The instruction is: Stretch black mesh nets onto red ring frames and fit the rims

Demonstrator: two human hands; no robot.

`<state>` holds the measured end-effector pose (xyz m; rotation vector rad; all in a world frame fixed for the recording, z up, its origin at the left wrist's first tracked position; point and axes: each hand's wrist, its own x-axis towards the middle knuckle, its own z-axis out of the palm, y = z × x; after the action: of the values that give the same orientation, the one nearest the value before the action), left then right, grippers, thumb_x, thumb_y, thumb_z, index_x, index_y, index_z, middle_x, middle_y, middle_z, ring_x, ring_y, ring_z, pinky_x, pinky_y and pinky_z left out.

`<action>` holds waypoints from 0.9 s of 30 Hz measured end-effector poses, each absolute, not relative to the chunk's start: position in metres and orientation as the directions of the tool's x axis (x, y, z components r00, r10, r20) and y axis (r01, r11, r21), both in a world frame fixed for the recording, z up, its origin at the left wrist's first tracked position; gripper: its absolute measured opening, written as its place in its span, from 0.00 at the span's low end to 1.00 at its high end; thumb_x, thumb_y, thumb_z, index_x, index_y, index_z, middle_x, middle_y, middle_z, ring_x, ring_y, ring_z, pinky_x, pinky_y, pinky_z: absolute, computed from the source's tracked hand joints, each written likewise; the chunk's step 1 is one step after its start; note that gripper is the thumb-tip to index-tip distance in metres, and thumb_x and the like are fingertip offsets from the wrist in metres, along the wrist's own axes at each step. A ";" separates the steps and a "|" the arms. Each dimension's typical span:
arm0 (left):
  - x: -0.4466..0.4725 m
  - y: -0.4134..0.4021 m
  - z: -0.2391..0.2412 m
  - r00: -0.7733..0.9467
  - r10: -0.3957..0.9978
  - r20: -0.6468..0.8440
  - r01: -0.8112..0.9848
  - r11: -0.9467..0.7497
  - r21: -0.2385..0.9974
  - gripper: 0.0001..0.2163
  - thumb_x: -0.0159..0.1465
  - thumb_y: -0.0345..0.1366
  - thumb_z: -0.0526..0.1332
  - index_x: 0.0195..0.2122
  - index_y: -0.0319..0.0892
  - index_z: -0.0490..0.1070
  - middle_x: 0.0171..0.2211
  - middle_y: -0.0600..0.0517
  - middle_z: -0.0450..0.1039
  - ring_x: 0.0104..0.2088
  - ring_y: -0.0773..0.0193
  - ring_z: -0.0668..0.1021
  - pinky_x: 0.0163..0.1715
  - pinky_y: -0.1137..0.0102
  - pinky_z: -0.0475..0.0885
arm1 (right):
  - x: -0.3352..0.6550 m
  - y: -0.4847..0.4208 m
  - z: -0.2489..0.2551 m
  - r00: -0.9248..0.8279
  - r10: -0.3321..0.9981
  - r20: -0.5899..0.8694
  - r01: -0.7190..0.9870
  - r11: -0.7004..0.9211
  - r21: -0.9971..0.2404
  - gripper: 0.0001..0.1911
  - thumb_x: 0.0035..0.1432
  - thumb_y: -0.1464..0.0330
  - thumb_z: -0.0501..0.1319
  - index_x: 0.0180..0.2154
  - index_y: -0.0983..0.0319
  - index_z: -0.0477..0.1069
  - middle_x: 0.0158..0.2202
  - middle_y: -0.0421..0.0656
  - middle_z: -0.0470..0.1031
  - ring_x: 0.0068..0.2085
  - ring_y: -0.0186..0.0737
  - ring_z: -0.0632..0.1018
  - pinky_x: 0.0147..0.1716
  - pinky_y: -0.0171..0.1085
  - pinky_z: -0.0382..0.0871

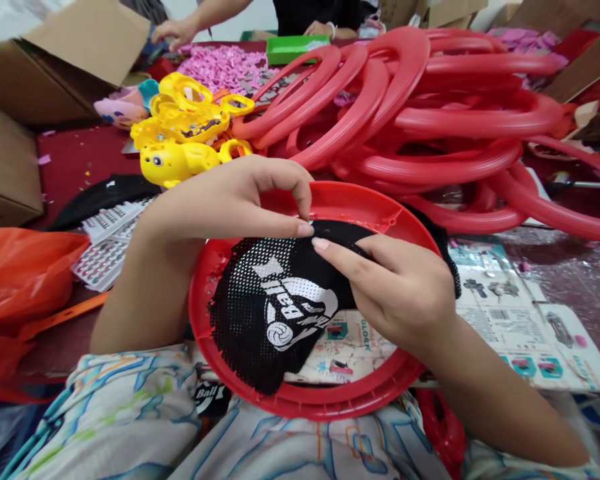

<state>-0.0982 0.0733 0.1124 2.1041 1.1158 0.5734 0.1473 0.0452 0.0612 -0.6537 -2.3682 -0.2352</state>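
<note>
A red plastic ring (240, 380) lies in front of me, partly on my lap. A black mesh net (253, 320) with a white ball print is draped across it. My left hand (230, 200) pinches the net's upper edge against the ring's far rim, thumb and fingers pressed together. My right hand (395, 287) lies over the net's right side, fingers closed on the fabric close to the left thumb.
A big pile of red rings (430, 113) fills the far right. Yellow toy parts (185, 133) and pink pieces (220, 67) lie beyond. Cardboard boxes (55, 60) stand at left, an orange bag (20, 273) nearer. Printed cards (520, 327) lie at right. Another person's hand (173, 30) rests at the far edge.
</note>
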 end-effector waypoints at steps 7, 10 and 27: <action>-0.096 0.070 0.114 0.537 0.838 0.096 0.542 -0.430 0.722 0.06 0.65 0.40 0.65 0.33 0.46 0.73 0.37 0.51 0.76 0.45 0.57 0.78 0.47 0.64 0.74 | 0.152 0.049 0.063 -0.707 0.421 0.568 0.512 0.859 0.002 0.19 0.72 0.71 0.52 0.50 0.60 0.82 0.34 0.45 0.81 0.31 0.38 0.79 0.28 0.37 0.67; -0.091 0.068 0.115 0.506 0.860 0.070 0.570 -0.395 0.720 0.07 0.67 0.38 0.62 0.32 0.44 0.70 0.35 0.52 0.74 0.41 0.60 0.76 0.43 0.66 0.72 | 0.151 0.050 0.063 -0.697 0.421 0.580 0.510 0.860 -0.010 0.19 0.71 0.74 0.53 0.54 0.65 0.80 0.33 0.45 0.81 0.31 0.37 0.79 0.29 0.36 0.69; -0.083 0.068 0.106 0.404 0.911 0.084 0.603 -0.334 0.724 0.06 0.67 0.35 0.60 0.32 0.41 0.69 0.33 0.52 0.72 0.34 0.65 0.71 0.34 0.68 0.67 | 0.147 0.047 0.055 -0.687 0.483 0.543 0.613 0.786 0.077 0.20 0.72 0.74 0.53 0.60 0.70 0.73 0.35 0.45 0.78 0.34 0.37 0.79 0.31 0.37 0.69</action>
<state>-0.0829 0.0676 0.1064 2.0554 1.2848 0.6546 0.1468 0.0473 0.0553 -0.8172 -2.4684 -0.3453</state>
